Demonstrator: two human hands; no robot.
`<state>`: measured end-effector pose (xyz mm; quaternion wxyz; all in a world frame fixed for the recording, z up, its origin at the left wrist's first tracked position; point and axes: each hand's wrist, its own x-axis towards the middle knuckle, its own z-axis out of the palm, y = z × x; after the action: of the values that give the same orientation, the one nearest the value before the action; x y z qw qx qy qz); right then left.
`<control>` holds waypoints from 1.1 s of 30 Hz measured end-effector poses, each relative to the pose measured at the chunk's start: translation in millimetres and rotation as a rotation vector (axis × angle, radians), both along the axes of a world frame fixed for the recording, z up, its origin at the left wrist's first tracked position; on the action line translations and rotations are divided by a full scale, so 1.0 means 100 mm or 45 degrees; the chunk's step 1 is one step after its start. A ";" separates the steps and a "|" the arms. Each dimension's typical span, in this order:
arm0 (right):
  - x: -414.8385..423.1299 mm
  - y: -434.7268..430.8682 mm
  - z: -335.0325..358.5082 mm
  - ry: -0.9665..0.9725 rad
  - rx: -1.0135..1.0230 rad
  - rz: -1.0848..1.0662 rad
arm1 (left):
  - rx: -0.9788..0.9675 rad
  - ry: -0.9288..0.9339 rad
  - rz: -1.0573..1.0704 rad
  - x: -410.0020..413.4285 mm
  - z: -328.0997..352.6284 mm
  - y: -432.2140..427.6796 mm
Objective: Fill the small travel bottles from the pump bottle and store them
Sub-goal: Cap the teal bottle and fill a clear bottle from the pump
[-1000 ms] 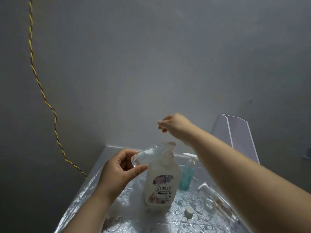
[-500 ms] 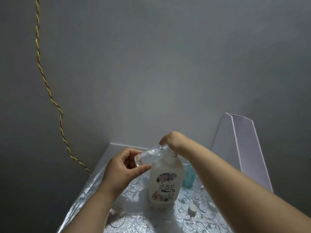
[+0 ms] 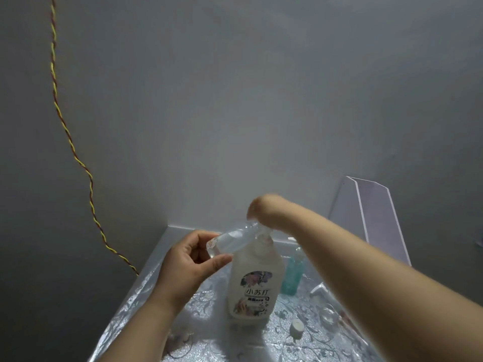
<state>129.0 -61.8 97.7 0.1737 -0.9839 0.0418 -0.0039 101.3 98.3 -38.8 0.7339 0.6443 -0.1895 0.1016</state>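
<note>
A white pump bottle (image 3: 254, 280) with a flowered label stands upright on the silver patterned table (image 3: 146, 291). My left hand (image 3: 188, 265) holds a small clear travel bottle (image 3: 232, 239) tilted, its mouth up against the pump's spout. My right hand (image 3: 264, 210) rests on top of the pump head, fingers bent down over it and mostly hidden behind the wrist. A small white cap (image 3: 297, 327) lies on the table to the right of the pump bottle.
A teal pump bottle (image 3: 292, 278) stands just behind and right of the white one. Clear small containers (image 3: 328, 316) lie under my right forearm. A pale folded box or stand (image 3: 371, 218) leans at the right. A yellow-red twisted cord (image 3: 78, 163) hangs down the left wall.
My right hand came down from above onto the pump head, then rose slightly with it. The left hand keeps the travel bottle at the spout.
</note>
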 end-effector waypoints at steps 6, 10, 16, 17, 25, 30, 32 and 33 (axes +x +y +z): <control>-0.02 0.00 -0.13 0.029 -0.039 0.035 | -0.012 0.027 -0.012 0.01 -0.01 -0.01; -0.01 -0.03 -0.25 0.027 -0.003 0.053 | -0.019 0.033 -0.029 0.00 -0.01 0.01; -0.03 -0.06 -0.17 -0.060 0.103 0.068 | -0.008 -0.001 -0.001 0.01 0.00 0.01; -0.04 -0.06 -0.13 -0.097 0.147 0.076 | -0.005 -0.003 0.000 0.01 0.00 0.01; 0.03 -0.04 0.07 -0.116 -0.026 0.109 | 0.028 -0.016 0.025 0.02 -0.02 0.02; 0.13 -0.05 -0.18 0.109 -0.351 0.152 | 0.019 0.008 -0.001 0.03 -0.04 -0.01; 0.11 -0.07 -0.22 0.089 -0.271 0.115 | 0.021 0.020 -0.003 0.03 -0.05 -0.01; 0.08 -0.06 -0.22 0.073 -0.208 0.105 | 0.020 0.023 -0.003 0.03 -0.04 -0.01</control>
<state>136.8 -68.3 75.4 0.0915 -0.9954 0.0059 0.0281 104.4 97.7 -43.2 0.7306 0.6508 -0.1845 0.0935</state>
